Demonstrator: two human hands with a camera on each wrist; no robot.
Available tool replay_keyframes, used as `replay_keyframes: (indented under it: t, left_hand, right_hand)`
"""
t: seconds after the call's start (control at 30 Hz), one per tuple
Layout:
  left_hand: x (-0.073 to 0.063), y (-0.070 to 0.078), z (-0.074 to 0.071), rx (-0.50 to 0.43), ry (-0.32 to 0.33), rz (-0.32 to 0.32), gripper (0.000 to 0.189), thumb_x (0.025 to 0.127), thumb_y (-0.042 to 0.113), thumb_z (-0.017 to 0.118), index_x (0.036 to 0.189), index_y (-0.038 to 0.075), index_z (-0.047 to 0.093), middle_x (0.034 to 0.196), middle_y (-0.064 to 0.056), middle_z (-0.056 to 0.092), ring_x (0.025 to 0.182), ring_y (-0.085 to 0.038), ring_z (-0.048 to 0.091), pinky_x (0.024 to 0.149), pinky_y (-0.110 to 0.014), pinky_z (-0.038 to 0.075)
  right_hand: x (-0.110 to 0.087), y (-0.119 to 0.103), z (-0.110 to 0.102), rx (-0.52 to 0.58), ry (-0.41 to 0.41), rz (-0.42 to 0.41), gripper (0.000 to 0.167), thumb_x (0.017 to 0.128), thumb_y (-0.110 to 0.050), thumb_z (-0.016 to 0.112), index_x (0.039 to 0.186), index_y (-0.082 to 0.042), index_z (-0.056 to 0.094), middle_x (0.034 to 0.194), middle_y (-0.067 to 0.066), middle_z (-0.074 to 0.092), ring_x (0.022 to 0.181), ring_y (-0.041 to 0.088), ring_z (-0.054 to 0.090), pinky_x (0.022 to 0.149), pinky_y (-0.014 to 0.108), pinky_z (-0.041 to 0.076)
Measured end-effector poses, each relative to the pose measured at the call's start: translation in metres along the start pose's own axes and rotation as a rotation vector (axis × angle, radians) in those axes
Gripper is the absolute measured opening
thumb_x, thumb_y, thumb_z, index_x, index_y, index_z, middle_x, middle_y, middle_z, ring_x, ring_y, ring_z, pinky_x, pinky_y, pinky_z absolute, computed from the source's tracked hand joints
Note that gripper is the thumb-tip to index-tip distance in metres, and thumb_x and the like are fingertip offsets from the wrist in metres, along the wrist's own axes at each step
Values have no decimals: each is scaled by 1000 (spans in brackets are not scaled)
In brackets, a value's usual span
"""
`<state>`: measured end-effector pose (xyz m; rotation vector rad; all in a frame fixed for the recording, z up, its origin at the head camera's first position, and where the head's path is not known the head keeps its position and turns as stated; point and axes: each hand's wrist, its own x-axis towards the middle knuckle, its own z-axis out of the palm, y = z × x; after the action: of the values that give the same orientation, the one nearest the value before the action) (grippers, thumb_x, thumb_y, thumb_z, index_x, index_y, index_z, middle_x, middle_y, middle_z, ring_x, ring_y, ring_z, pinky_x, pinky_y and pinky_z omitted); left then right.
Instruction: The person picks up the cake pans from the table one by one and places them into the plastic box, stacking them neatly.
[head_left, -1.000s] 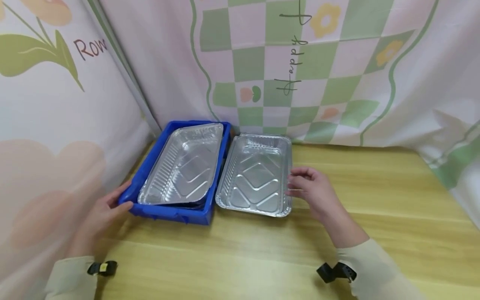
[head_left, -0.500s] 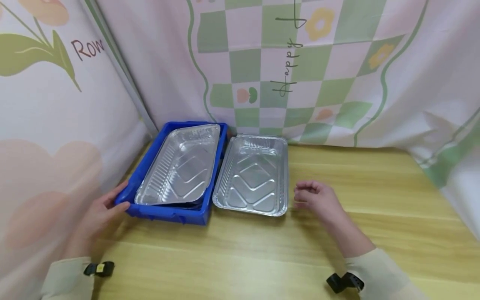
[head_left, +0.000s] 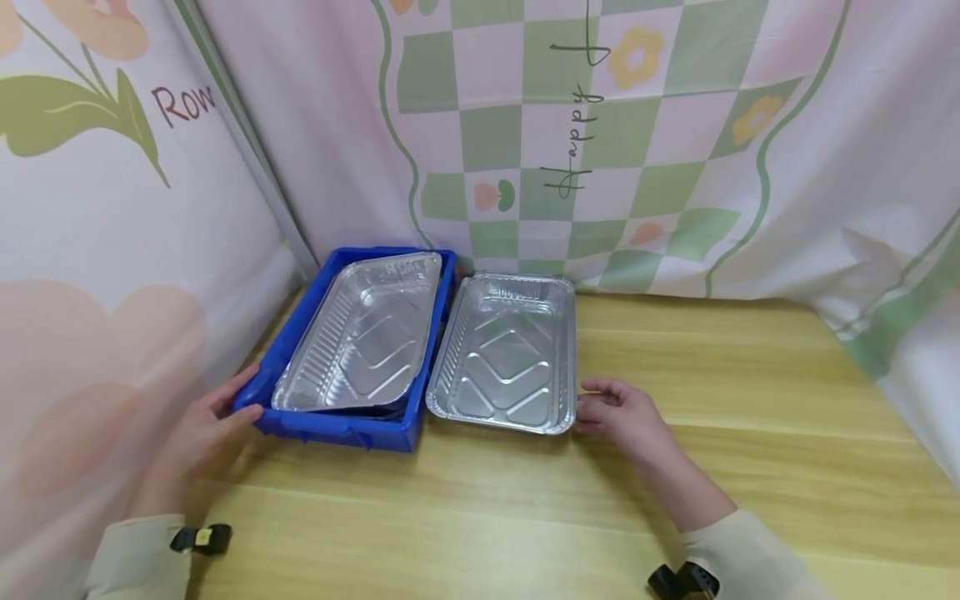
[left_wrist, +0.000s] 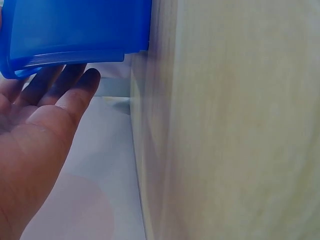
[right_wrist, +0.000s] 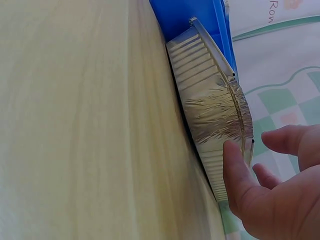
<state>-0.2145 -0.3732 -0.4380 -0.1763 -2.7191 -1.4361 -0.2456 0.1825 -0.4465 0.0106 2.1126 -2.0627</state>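
A blue plastic bin (head_left: pixel 337 429) stands on the wooden table at the left in the head view. Inside it a foil tray (head_left: pixel 393 342) lies tilted on top, hiding most of what is below. My left hand (head_left: pixel 202 432) holds the bin's near left corner, thumb at the front and fingers along the left side, as the left wrist view shows from beneath the rim. Right of the bin a second foil tray (head_left: pixel 510 358) lies flat. Its side wall (right_wrist: pixel 210 110) looks crinkled in the right wrist view. My right hand (head_left: pixel 626 419) is at its right edge, fingers loosely bent.
A checkered curtain (head_left: pixel 570 142) hangs close behind both trays. Another printed curtain (head_left: pixel 97 250) borders the left side, near the bin. The wooden table (head_left: pixel 750 400) stretches to the right and toward the front.
My right hand drew away to the right from the tray's edge, then came back toward it lower down. My left hand stays on the bin's corner.
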Motion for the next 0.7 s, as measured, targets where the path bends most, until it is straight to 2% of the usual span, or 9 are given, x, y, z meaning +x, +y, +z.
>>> replay_keyframes:
  t: [0.5,0.7]
  left_hand:
    - [0,-2,1,1,16,14,63,98,15,61,153,7,31,144,-38,36,104,11,47,80,-9,45]
    - [-1,-2,1,1,20,20,63,98,15,62,153,8,31,142,-38,38,105,11,47,81,-9,44]
  right_hand:
    - [1,3,3,15,-23,-14,51,91,1,63,135,15,40,118,32,58,89,23,67,83,37,56]
    - [0,4,7,32,-2,-3,50,91,3,61,134,15,39,122,35,55,92,26,67,83,37,56]
